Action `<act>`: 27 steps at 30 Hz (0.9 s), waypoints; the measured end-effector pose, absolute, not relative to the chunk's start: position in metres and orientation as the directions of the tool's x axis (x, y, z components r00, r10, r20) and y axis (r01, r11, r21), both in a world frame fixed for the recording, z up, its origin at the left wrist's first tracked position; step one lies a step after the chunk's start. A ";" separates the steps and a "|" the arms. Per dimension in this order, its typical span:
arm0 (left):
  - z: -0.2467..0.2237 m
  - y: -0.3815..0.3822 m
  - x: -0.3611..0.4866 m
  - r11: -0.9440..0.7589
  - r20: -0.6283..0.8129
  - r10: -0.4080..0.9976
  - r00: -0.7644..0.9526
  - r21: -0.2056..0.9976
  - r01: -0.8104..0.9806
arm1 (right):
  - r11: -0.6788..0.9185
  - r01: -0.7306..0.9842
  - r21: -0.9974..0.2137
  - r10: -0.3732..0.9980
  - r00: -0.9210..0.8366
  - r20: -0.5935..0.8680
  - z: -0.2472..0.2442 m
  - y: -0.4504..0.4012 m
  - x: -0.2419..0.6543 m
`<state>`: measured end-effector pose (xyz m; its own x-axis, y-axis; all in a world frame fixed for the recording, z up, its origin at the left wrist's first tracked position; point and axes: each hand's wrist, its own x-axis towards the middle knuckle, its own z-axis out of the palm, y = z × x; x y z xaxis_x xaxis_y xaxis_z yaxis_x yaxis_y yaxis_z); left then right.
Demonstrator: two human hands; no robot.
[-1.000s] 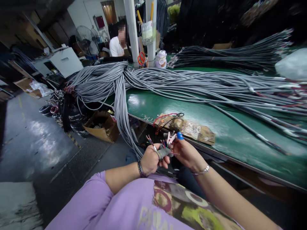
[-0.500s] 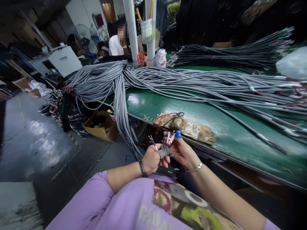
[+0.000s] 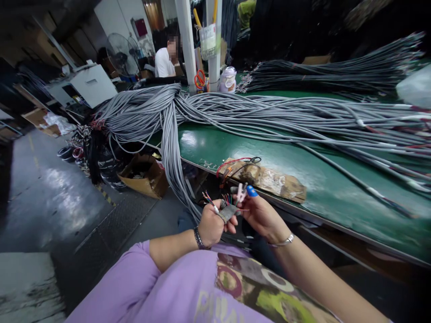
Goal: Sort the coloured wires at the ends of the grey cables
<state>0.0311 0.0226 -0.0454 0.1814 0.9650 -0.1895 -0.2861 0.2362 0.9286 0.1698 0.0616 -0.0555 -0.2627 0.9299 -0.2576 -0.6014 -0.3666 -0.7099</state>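
My left hand (image 3: 211, 226) is closed around a grey cable end (image 3: 227, 213). Thin coloured wires (image 3: 209, 200) fan out above its fist, a white band at their base. More red, blue and green wires stick up from the grey part, and one red strand points toward my right hand (image 3: 264, 217). That hand is closed beside the cable end, a blue cover (image 3: 251, 191) on its thumb. A pale pink clip-like piece (image 3: 241, 193) shows between thumb and forefinger; the fingertips are partly hidden, so what they grip is unclear.
A wooden block (image 3: 269, 181) with red and black leads lies along the edge of the green table (image 3: 202, 146). Long grey cables (image 3: 252, 110) run across it, and a bundle (image 3: 171, 152) hangs over the edge. An open carton (image 3: 144, 177) stands below. A person (image 3: 164, 62) sits behind.
The cable end in my left hand has turned a little, its wires shifting left. My right hand has drawn slightly to the right, away from it. The view has shifted slightly.
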 end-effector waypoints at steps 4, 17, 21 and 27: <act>-0.042 0.026 0.035 0.257 -0.206 0.960 0.188 0.915 -0.310 | -0.359 -0.584 -0.729 0.931 -0.282 -0.233 -0.055 0.059 0.170; -0.041 0.031 0.038 0.276 -0.246 0.960 0.137 0.914 -0.297 | -0.453 -0.616 -0.644 0.891 -0.298 -0.343 -0.057 0.068 0.177; -0.042 0.031 0.041 0.287 -0.250 0.955 0.162 0.915 -0.284 | -0.448 -0.629 -0.635 0.894 -0.311 -0.322 -0.058 0.068 0.179; -0.046 0.031 0.041 0.292 -0.255 0.951 0.174 0.928 -0.233 | -0.418 -0.632 -0.652 0.908 -0.280 -0.310 -0.059 0.067 0.176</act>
<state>0.0412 0.0310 -0.0455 0.1737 0.9511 -0.2553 -0.2335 0.2917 0.9276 0.1760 0.0670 -0.0595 -0.2803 0.9083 -0.3105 -0.6324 -0.4180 -0.6522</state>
